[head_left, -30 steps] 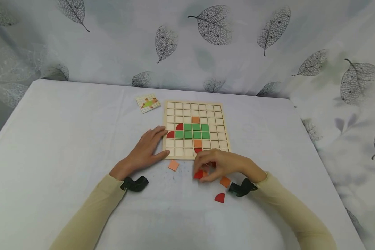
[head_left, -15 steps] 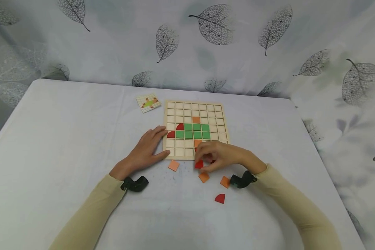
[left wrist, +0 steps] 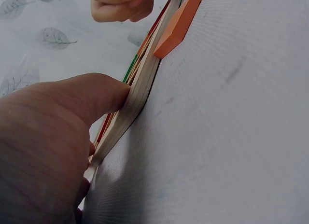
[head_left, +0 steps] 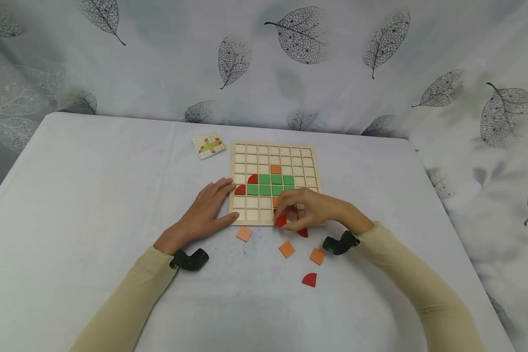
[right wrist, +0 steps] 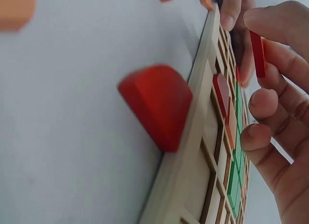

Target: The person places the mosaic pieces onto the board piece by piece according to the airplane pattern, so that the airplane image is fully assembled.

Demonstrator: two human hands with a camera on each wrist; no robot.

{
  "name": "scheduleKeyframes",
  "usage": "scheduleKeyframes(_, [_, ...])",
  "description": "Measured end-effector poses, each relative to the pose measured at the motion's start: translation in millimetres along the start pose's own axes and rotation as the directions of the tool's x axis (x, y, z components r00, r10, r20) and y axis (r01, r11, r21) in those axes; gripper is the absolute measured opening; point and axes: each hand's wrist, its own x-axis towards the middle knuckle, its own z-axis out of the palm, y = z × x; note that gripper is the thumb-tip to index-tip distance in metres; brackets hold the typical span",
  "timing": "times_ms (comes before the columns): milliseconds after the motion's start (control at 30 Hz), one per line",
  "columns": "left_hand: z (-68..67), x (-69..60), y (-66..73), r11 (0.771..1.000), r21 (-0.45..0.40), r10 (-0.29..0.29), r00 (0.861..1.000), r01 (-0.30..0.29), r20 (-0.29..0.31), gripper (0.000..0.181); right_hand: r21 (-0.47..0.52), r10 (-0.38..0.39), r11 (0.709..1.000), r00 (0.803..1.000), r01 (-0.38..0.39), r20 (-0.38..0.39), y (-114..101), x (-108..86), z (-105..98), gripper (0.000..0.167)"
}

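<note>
A wooden grid board (head_left: 252, 214) lies on the table, with green square tiles (head_left: 264, 179), orange squares and red quarter-circle tiles set in its cells. My left hand (head_left: 205, 210) rests at the board's left edge, thumb and fingertips touching the frame. Over the board's lower right part, my right hand (head_left: 310, 208) pinches a red quarter-circle tile (right wrist: 258, 54) between thumb and finger, holding it above the cells. In the right wrist view another red quarter-circle (right wrist: 159, 101) sits by the board's near edge, below that hand. My right hand hides some lower cells in the head view.
Loose orange squares (head_left: 287, 249) and a red quarter-circle (head_left: 309, 279) lie on the white cloth in front of the board. A small pattern card (head_left: 209, 145) lies behind the board, to the left. A leaf-printed cloth (head_left: 158, 63) hangs behind the table.
My right hand has moved away from me, carrying the red quarter-circle tile from the cloth to above the board's lower edge. An orange square beneath it is uncovered. My left hand stays put.
</note>
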Motion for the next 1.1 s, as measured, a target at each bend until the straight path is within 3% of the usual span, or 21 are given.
scheduleKeyframes(467, [1.9, -0.9, -3.0, 1.000, -0.014, 0.005, 1.000, -0.005, 0.000, 0.072, -0.003, 0.052, 0.999, 0.999, -0.052, 0.000, 17.9, 6.8, -13.9, 0.022])
scheduleKeyframes(767, [2.4, -1.1, -3.1, 1.000, -0.012, 0.006, 1.000, -0.006, -0.001, 0.072, 0.011, 0.128, 0.992, 0.992, -0.128, -0.011, 26.2, 8.3, -22.9, 0.019])
scheduleKeyframes(1100, [2.0, -0.9, -3.3, 1.000, -0.008, 0.007, 1.000, -0.008, -0.004, 0.072, 0.000, 0.085, 0.996, 0.996, -0.085, -0.034, 36.4, 13.9, -34.9, 0.020])
